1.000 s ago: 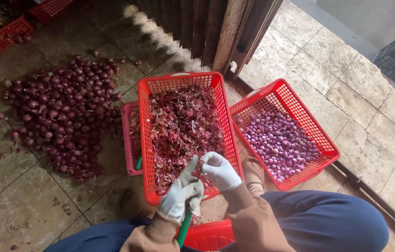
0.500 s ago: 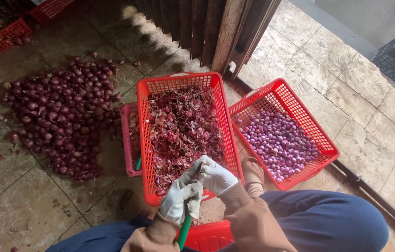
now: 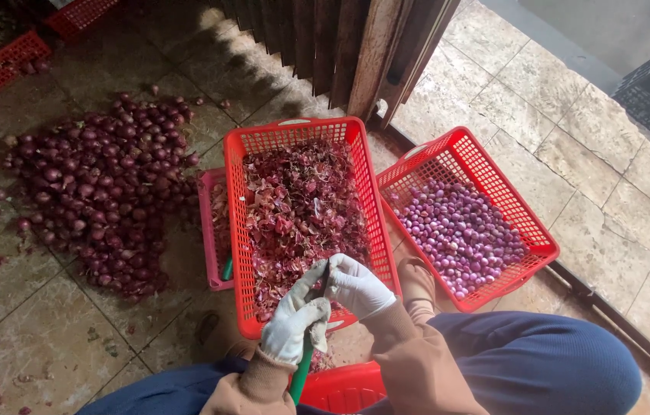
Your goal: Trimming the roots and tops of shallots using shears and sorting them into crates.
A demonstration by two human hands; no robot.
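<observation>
A seated person's 2 white-gloved hands meet over the near end of a long red plastic mesh basket (image 3: 305, 131) heaped with dry reddish-purple shallot skins (image 3: 294, 207). The left hand (image 3: 294, 319) is closed around a green-handled knife (image 3: 301, 376), its handle running down toward the lap and its long axis close to upright in the head view, tip pointing up and away between the gloves. The right hand (image 3: 357, 286) has its fingers curled in against the blade end; what they pinch is hidden, so whether they hold a bulb cannot be told. To the person's right a second red plastic basket (image 3: 471, 150), set at an angle, carries peeled pale-purple shallots (image 3: 455, 230). To the left, a loose pile of unpeeled dark-red shallots (image 3: 102, 192) spreads across the tiled floor (image 3: 56, 338). Compared with 0.5 s earlier, the gloves have stayed pressed together over the same basket end, with only a slight shift.
</observation>
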